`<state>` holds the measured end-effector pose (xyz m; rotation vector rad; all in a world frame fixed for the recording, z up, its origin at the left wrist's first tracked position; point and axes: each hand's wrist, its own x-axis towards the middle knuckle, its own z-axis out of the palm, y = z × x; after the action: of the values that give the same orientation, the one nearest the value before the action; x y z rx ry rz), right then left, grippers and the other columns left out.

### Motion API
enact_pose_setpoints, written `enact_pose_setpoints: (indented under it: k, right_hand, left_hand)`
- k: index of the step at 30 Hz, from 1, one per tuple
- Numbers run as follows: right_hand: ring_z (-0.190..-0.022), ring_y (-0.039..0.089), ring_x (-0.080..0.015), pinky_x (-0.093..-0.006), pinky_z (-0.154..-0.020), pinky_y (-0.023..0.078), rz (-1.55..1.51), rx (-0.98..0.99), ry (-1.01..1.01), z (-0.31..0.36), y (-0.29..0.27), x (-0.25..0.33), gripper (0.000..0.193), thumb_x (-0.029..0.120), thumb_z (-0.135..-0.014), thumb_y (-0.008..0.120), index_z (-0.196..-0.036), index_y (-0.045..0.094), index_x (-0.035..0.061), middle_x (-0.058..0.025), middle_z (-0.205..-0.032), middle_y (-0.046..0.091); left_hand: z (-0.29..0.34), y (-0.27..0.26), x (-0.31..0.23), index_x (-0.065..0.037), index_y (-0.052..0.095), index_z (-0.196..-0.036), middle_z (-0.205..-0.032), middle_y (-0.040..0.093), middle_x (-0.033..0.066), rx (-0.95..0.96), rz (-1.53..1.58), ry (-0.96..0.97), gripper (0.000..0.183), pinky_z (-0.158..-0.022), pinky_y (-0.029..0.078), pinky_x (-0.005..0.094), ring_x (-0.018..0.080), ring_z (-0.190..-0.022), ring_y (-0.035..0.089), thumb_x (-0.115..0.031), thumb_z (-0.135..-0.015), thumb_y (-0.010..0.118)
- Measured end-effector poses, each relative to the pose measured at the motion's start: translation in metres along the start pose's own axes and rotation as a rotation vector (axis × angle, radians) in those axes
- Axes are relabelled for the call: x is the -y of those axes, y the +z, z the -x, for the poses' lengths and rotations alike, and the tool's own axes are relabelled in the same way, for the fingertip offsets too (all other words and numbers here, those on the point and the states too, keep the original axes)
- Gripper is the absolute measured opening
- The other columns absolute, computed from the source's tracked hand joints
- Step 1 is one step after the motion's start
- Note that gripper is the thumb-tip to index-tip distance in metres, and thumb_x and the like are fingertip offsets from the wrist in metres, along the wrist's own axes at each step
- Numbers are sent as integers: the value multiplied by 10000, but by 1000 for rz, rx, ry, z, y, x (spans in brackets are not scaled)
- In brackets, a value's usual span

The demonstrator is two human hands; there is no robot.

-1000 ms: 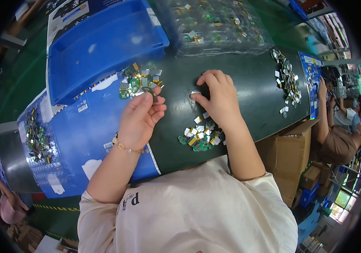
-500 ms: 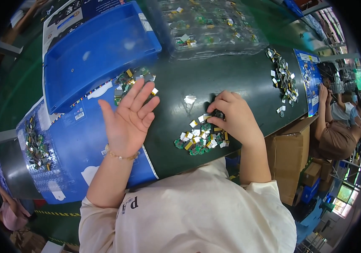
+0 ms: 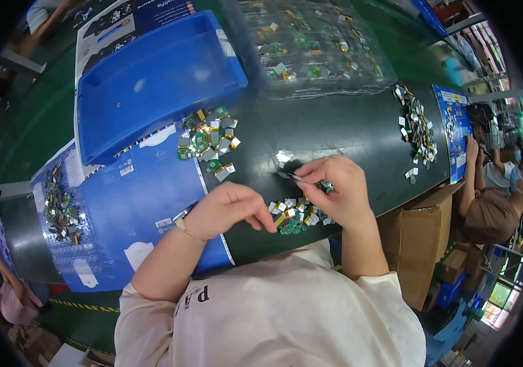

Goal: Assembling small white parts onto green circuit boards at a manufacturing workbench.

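My right hand [image 3: 338,186] pinches a thin, dark flat piece [image 3: 288,176] between thumb and fingertips, above the dark green table. Its exact kind does not show. Below it lies a pile of small green circuit boards with silvery, yellow-edged battery cells [image 3: 298,215], partly covered by the hand. My left hand [image 3: 228,210] hangs palm down at the pile's left edge, its fingers half bent and a little apart, with nothing visible in them. Its thumb is hidden. A second group of boards with cells [image 3: 209,139] lies ahead of the left hand.
A blue bin [image 3: 157,85] stands at far left on blue printed sheets [image 3: 145,208]. Clear stacked trays with boards [image 3: 310,49] stand at the back. More boards lie at the right [image 3: 418,129] and far left [image 3: 59,208]. Cardboard box [image 3: 417,244] stands beside the table. Other people work nearby.
My left hand has turned from palm up to palm down and come back toward the near pile, uncovering the second group. The right hand has lifted a thin dark piece off the pile.
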<state>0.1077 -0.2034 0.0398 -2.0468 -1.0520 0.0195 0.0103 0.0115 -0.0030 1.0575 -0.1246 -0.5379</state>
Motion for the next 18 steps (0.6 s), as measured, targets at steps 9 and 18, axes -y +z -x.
enact_pose_setpoints:
  k: [9, 18]
  right_hand:
    - [-626, 522, -185, -296, -570, 406, 63, -160, -287, -18, 32, 11, 238, 38, -554, 724, -679, 539, 122, 5, -832, 658]
    - [-693, 548, -196, -299, -594, 459, 186, -168, -319, -18, 42, 12, 195, 87, -610, 720, -708, 555, 123, 13, -871, 630]
  left_hand:
    - [-6, 16, 7, 37, 509, -1189, -1075, 608, 135, -359, 72, 136, 379, -846, 493, 311, 217, -985, 606, -245, -939, 471]
    - [-8, 13, 9, 23, 550, -1154, -1064, 613, 103, -450, 238, 132, 278, -816, 508, 262, 149, -948, 599, -74, -895, 521]
